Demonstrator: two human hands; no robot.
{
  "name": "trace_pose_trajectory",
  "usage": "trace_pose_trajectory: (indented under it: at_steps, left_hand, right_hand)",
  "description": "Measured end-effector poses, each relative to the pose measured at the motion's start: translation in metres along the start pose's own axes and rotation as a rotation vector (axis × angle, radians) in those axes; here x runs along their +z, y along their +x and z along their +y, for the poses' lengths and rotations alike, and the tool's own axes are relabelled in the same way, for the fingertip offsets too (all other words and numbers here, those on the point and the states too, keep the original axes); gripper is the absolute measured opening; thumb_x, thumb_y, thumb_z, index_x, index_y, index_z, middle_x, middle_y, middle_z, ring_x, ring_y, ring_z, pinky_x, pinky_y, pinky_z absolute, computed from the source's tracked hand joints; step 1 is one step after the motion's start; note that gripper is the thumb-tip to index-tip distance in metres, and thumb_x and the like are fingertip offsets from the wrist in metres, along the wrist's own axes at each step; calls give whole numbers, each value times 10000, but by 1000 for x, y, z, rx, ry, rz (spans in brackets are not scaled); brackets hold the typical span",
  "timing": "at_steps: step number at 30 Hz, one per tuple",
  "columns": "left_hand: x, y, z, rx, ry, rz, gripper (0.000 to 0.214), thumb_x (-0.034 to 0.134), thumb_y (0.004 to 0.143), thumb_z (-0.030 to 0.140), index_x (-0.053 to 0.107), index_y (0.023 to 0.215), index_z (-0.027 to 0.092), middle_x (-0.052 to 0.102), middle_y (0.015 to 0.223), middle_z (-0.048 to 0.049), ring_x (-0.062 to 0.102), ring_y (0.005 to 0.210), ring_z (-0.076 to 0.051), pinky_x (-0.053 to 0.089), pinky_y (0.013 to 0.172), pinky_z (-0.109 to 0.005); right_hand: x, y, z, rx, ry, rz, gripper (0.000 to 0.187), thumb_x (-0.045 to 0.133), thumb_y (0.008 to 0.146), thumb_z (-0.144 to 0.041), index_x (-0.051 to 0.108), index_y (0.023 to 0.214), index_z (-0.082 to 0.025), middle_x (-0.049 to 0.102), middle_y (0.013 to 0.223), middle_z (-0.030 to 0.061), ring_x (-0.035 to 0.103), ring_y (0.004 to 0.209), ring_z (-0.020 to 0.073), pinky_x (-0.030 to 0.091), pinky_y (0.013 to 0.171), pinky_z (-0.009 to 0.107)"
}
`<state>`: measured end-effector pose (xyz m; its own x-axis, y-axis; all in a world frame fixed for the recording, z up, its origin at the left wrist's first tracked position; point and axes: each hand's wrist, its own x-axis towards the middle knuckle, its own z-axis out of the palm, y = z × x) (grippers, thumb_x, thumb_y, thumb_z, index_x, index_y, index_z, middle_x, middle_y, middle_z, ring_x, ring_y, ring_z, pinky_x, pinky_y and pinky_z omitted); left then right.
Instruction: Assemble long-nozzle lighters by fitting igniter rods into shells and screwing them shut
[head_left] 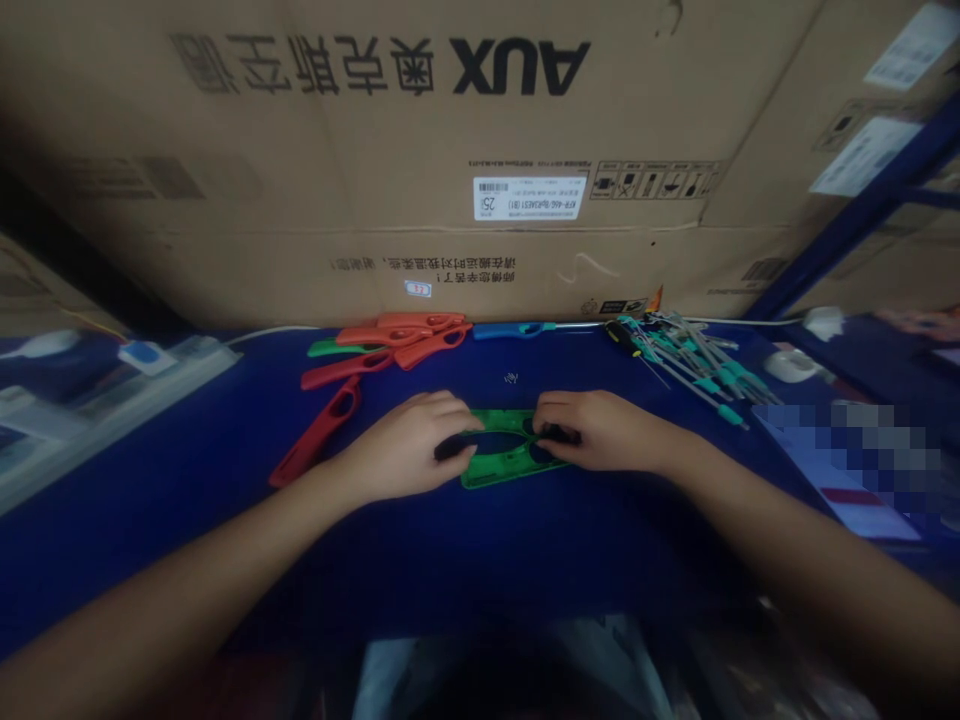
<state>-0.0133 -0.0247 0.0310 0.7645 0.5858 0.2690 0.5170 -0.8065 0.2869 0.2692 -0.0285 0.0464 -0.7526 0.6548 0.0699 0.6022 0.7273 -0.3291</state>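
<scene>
Two green plastic lighter casing halves (pixel 495 468) lie side by side on the blue tabletop, their hollow sides seeming to face up. My left hand (pixel 420 445) grips their left ends, thumb on the near half and fingers on the far one. At the right ends, by the finger loops, my right hand (pixel 585 428) is closed with curled fingers on the green plastic. Dark gaps under both hands hide any small part there. Just beyond, a tiny metal-looking piece (pixel 511 378) rests on the table.
Several red and orange lighter casings (pixel 390 340) are piled back left. A blue lighter (pixel 510 330) lies behind, left of a black-and-yellow screwdriver (pixel 621 338) and many metal rods with teal parts (pixel 697 360). A large cardboard box (pixel 375 180) walls off the back.
</scene>
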Motion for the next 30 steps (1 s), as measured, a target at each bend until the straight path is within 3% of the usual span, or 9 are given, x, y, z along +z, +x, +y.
trace_pose_trajectory:
  at_steps: [4,13,30]
  left_hand:
    - [-2,-1,2,17,-4,-9,260,650,895,304,695,1140,230,704,1065,-47,628,1031,-222,486,972,-391]
    - [2,-2,-3,40,-1,-18,249,547,942,175,688,1141,226,693,1035,-46,635,992,-199,501,943,-358]
    - [4,-4,-3,87,13,12,258,544,944,189,685,1160,197,688,1080,-64,647,996,-197,534,933,-353]
  right_hand:
    - [0,0,0,4,-6,-2,19,610,909,-189,626,903,-197,636,938,9,584,702,106,407,628,234]
    - [0,0,-1,8,-13,5,17,614,906,-212,626,908,-201,635,943,15,582,705,110,412,627,235]
    - [2,-1,2,-28,-29,-8,83,581,936,-205,624,1007,-201,634,1004,22,604,774,126,427,684,247]
